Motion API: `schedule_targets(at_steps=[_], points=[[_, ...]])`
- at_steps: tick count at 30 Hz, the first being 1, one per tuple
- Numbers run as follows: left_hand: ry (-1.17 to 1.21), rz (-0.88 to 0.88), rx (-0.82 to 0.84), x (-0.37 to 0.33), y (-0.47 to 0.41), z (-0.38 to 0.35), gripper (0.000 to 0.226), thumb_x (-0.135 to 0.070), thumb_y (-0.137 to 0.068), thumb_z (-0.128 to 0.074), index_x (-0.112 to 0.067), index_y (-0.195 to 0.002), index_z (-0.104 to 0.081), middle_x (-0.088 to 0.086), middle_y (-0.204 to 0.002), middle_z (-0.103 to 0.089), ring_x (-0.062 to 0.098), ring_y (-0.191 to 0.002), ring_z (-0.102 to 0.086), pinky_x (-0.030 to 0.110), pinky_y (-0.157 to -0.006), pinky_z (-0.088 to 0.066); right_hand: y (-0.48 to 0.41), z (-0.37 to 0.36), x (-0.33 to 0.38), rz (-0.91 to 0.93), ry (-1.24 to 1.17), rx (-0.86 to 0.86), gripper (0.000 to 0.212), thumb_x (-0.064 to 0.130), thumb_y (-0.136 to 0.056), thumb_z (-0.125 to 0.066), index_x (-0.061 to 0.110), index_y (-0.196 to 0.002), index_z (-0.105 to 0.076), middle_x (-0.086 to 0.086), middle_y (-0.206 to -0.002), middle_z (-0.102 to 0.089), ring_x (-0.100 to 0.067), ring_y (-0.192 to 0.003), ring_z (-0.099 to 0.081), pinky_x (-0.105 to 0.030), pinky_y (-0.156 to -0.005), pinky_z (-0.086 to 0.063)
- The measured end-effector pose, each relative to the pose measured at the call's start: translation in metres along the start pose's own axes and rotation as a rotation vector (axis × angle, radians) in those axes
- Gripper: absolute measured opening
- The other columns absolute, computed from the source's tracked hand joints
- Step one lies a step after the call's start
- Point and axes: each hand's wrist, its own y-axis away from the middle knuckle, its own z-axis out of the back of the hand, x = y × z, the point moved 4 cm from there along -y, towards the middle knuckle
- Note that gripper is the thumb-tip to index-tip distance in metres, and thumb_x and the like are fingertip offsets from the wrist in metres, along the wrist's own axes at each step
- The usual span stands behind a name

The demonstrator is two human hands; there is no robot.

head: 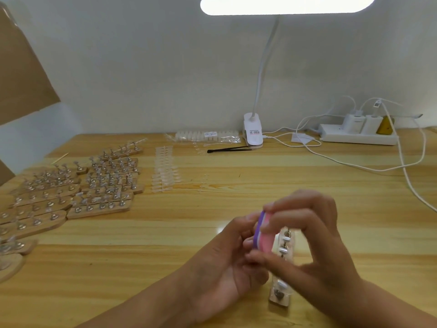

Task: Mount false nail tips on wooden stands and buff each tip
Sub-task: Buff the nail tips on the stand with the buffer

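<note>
Both hands meet low and centre over the counter (165, 237). The right hand (314, 235) pinches a pink-and-purple buffer block (263, 233), fingertips across its pink face and the block standing on edge. The left hand (227, 263) comes in from the other side with its fingers curled against the purple edge; whether it grips the block or something behind it cannot be told, as that part is hidden and blurred.

Just beside the block and under the right hand's fingers lies a wooden stand (282, 266). It runs lengthways towards the viewer, its metal holders show in a row, and its near end pokes out below the hands.

Over on the left of the counter sits a big cluster of wooden stands (104, 185), packed side by side, many with pale tips mounted. Right of them, loose nail tips (163, 171) lie in rows. Further back are a clear bag of tips (208, 136) and a thin black tool (227, 149). A white clip lamp (253, 133) stands at the wall, with a power strip (357, 136) and white cables (354, 166) well off to the right.
</note>
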Motion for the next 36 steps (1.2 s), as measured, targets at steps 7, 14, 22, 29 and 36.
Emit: schedule_targets(at_steps=[7, 14, 22, 29, 36], points=[[-0.226, -0.039, 0.052, -0.006, 0.002, -0.009, 0.024, -0.039, -0.067, -0.085, -0.020, -0.074, -0.072, -0.008, -0.065, -0.032, 0.004, -0.055, -0.032, 0.016, -0.053, -0.024, -0.014, 0.007, -0.049, -0.633, -0.750, -0.046, 0.021, 0.037, -0.075, -0.077, 0.033, -0.093, -0.069, 0.008, -0.102, -0.070, -0.014, -0.106, -0.063, -0.025, -0.090, -0.050], [-0.379, -0.067, 0.047, -0.015, -0.001, -0.002, 0.034, -0.050, -0.061, -0.085, -0.021, -0.072, -0.074, -0.009, -0.063, -0.034, 0.004, -0.054, -0.033, 0.014, -0.050, -0.031, -0.006, 0.026, -0.091, -0.963, -0.943, -0.178, 0.024, 0.010, -0.094, -0.047, 0.017, -0.081, -0.065, -0.002, -0.093, -0.068, -0.018, -0.090, -0.067, -0.023, -0.065, -0.055], [-0.750, -0.140, 0.037, -0.026, 0.001, 0.004, 0.043, -0.067, -0.068, -0.073, -0.025, -0.073, -0.072, -0.015, -0.061, -0.041, 0.004, -0.057, -0.035, 0.013, -0.056, -0.035, -0.019, 0.033, -0.024, -0.423, -0.279, 0.677, 0.013, 0.036, -0.086, -0.065, 0.033, -0.094, -0.055, 0.003, -0.084, -0.063, -0.009, -0.069, -0.056, -0.018, -0.065, -0.047], [-0.979, -0.168, 0.032, -0.025, 0.004, 0.000, 0.030, -0.059, -0.077, -0.061, -0.031, -0.071, -0.069, -0.018, -0.060, -0.048, 0.002, -0.057, -0.037, 0.009, -0.057, -0.034, -0.023, 0.036, -0.004, -0.244, -0.090, 0.707, 0.014, 0.047, -0.082, -0.065, 0.045, -0.095, -0.063, 0.017, -0.093, -0.062, -0.008, -0.088, -0.063, -0.011, -0.073, -0.046], [-1.101, -0.274, -0.102, -0.030, 0.001, 0.012, 0.046, -0.076, -0.071, -0.061, -0.034, -0.080, -0.075, -0.001, -0.062, -0.044, 0.010, -0.055, -0.037, 0.017, -0.055, -0.028, -0.007, 0.041, -0.016, -0.323, -0.124, 0.520, 0.021, 0.019, -0.085, -0.075, 0.038, -0.082, -0.066, 0.011, -0.090, -0.067, -0.012, -0.084, -0.066, -0.013, -0.071, -0.047]])
